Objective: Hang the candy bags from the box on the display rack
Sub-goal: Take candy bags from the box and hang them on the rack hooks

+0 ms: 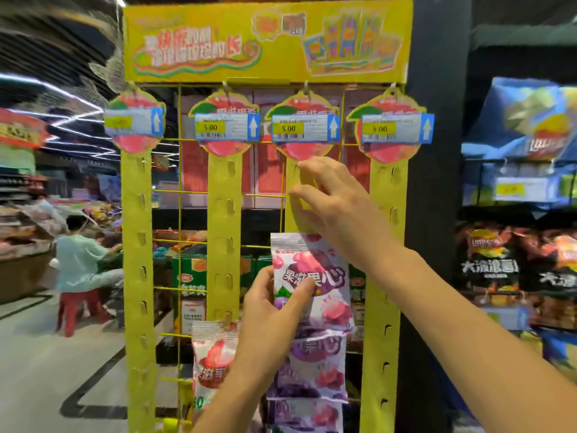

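Left grip (274, 310) pinches a purple candy bag (315, 273) up against the third yellow strip (293, 178), above the hung bags (312, 373), while right grip (337, 210), fingers (312, 166) spread, steadies that strip, probably to line things up for hanging.

The candy bag (315, 270) at lower centre is glossy plastic film, crinkled at its sealed top. The hanging strips (223, 214) look like matt yellow card, as does the header board (265, 42) at the top. The wire grid (180, 191) is thin, yellow-coated metal. The chip bags (487, 264) at right are shiny foil. The floor (37, 370) at lower left is smooth and dull.
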